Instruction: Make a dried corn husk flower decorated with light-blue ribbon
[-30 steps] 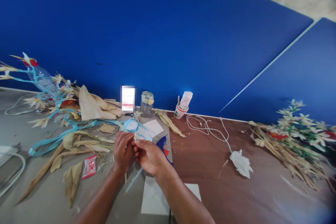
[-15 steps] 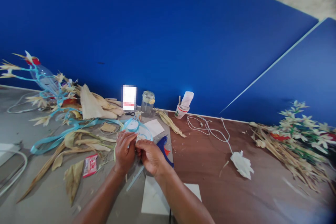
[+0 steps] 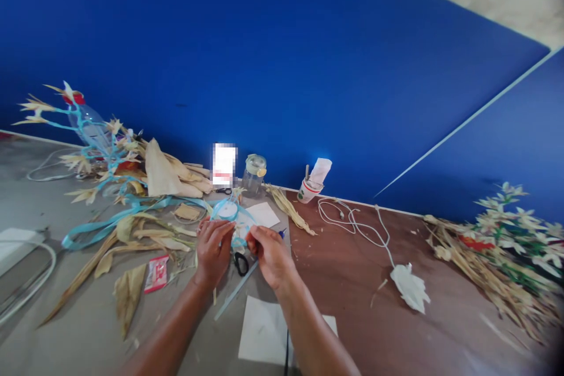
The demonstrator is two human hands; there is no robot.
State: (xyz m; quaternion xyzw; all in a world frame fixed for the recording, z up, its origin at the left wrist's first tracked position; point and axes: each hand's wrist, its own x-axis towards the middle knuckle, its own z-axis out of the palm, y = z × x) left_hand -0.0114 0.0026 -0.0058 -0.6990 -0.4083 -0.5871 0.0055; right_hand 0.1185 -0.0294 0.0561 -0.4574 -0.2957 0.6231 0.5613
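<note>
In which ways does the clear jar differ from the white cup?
The jar is see-through; the cup is white with a red band. The jar has a lid on; the cup is open, with a pale sheet sticking out. Both stand near the blue partition.

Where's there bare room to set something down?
Mostly bare: the brown tabletop between the right forearm and crumpled white scrap, nearer than the white cable. Crowded: around and beyond the left hand, with dried husks and blue ribbon.
</note>
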